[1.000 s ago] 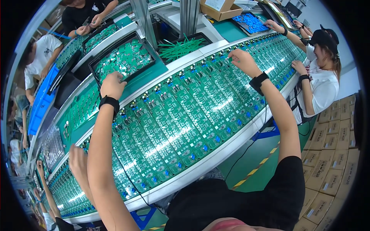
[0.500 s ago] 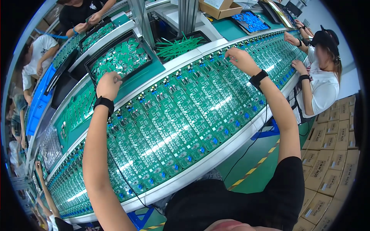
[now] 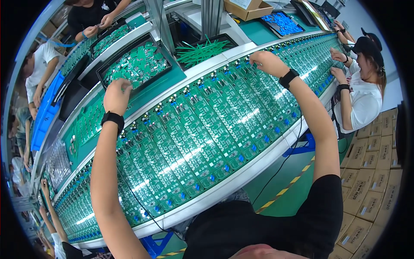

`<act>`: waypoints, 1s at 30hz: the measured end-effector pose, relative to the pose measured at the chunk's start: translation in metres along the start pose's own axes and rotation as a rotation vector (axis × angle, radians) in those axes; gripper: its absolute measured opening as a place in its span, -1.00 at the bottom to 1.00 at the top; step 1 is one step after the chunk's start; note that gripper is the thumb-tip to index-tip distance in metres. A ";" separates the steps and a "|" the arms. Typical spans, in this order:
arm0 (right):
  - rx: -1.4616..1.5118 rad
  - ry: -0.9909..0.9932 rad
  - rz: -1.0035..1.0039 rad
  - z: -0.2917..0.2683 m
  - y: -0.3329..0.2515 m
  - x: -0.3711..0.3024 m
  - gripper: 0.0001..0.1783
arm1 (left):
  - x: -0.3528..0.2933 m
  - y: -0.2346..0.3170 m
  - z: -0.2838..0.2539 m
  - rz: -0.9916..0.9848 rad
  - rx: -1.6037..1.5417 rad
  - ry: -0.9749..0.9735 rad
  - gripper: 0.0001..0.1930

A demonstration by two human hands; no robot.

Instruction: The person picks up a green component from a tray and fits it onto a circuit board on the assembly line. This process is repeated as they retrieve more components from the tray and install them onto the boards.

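Note:
A long row of green circuit boards (image 3: 194,146) runs across in front of me, with small black and metal parts along the far edges and blue round parts along the near edges. My left hand (image 3: 117,96) is at the near edge of a black tray (image 3: 168,64) heaped with small green board pieces (image 3: 140,64). Its fingers are curled together, and what they hold, if anything, is hidden. Above the far edge of the row, my right hand (image 3: 271,64) points its pinched fingertips down at the boards. Anything between them is too small to make out.
Beyond the row, a bin holds green strips (image 3: 202,52), and a tray holds blue parts (image 3: 282,23) near a cardboard box (image 3: 248,9). Co-workers sit at the right (image 3: 362,95) and across the left. Stacked cartons (image 3: 366,185) stand at right; a black cable (image 3: 136,194) crosses the boards.
My left hand has shifted slightly left, its fingers a little over the tray's edge. My right hand has moved slightly left and its fingers now point down toward the boards.

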State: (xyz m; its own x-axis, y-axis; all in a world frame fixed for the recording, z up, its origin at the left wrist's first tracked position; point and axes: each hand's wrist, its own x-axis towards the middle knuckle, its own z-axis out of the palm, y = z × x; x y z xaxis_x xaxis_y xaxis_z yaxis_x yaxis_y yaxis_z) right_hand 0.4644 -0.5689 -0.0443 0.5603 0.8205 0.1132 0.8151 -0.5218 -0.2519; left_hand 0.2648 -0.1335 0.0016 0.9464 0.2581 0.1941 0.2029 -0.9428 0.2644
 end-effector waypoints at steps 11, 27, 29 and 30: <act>-0.093 0.072 0.087 0.001 -0.005 -0.011 -0.69 | 0.005 -0.011 0.000 -0.185 -0.040 0.020 -0.83; 0.007 0.151 -0.062 -0.037 -0.093 -0.028 -0.79 | 0.024 0.012 0.023 -0.295 -0.051 0.037 -0.83; 0.022 0.171 -0.092 -0.040 -0.104 -0.021 -0.80 | 0.022 0.009 0.020 -0.219 -0.145 0.085 -0.81; 0.099 0.181 -0.080 -0.041 -0.109 -0.019 -0.80 | 0.020 0.016 0.017 -0.214 -0.147 0.085 -0.81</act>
State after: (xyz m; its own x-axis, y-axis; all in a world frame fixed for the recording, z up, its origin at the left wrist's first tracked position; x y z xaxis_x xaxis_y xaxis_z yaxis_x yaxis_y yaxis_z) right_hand 0.3704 -0.5372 0.0202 0.5188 0.7984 0.3055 0.8447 -0.4238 -0.3268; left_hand 0.2915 -0.1471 -0.0058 0.8599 0.4711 0.1964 0.3517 -0.8258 0.4410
